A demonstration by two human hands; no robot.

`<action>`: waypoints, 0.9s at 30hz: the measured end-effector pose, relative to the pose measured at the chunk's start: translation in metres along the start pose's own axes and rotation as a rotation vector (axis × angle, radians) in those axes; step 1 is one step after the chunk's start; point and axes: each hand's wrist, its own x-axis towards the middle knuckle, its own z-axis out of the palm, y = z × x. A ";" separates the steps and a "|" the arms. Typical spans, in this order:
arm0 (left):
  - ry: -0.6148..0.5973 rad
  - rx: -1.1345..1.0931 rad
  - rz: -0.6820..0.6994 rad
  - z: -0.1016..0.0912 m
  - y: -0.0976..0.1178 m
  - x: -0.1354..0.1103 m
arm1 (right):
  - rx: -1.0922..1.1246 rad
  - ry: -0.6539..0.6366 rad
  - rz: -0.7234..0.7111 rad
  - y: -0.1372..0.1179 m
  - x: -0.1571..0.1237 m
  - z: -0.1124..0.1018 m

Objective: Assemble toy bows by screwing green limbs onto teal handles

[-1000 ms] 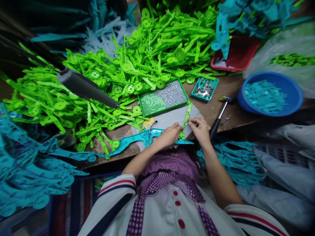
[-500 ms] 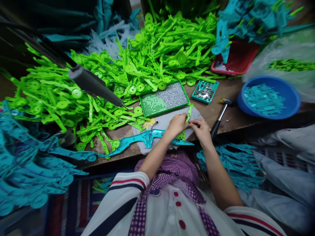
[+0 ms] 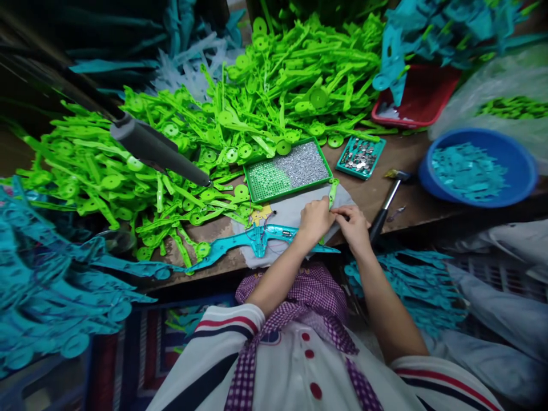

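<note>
My left hand [image 3: 315, 220] is closed around a narrow bright-green plastic arm [image 3: 333, 191], whose upper end sticks out past the knuckles. Close against it, my right hand [image 3: 353, 229] has thumb and fingers pinched together at the side of the green arm; whatever sits in that pinch is too small or hidden to make out. Under my left wrist lies a long blue, bow-shaped plastic part [image 3: 229, 244], with thin wires and a small metallic piece in it. A yellow piece [image 3: 260, 216] with wires rests just beyond it. Grey cloth [image 3: 285, 214] lies beneath.
Beyond my hands stands a green tray [image 3: 293, 192] of small silvery pieces, beside a teal box [image 3: 349, 171] of metal discs. A hammer [image 3: 385, 208] and blue bowl [image 3: 479, 198] are right. Green parts [image 3: 274, 85] heap behind; a grey rod-like tool [image 3: 158, 149] slants over them.
My left hand has turned slightly and shifted right, covering more of the green arm and uncovering more of the blue part. My right hand keeps its pinch. The view has moved a little.
</note>
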 end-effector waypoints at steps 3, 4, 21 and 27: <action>0.022 0.009 0.027 0.008 0.000 -0.009 | -0.003 -0.003 -0.020 -0.001 -0.002 -0.002; 0.022 0.016 0.045 0.011 0.000 -0.012 | 0.000 -0.003 -0.025 -0.001 -0.003 -0.003; 0.033 -0.388 0.145 0.013 -0.032 0.006 | 0.016 0.046 -0.084 0.001 0.001 0.003; 0.052 -0.359 0.204 0.014 -0.030 0.006 | -0.085 0.098 -0.120 -0.006 -0.003 0.006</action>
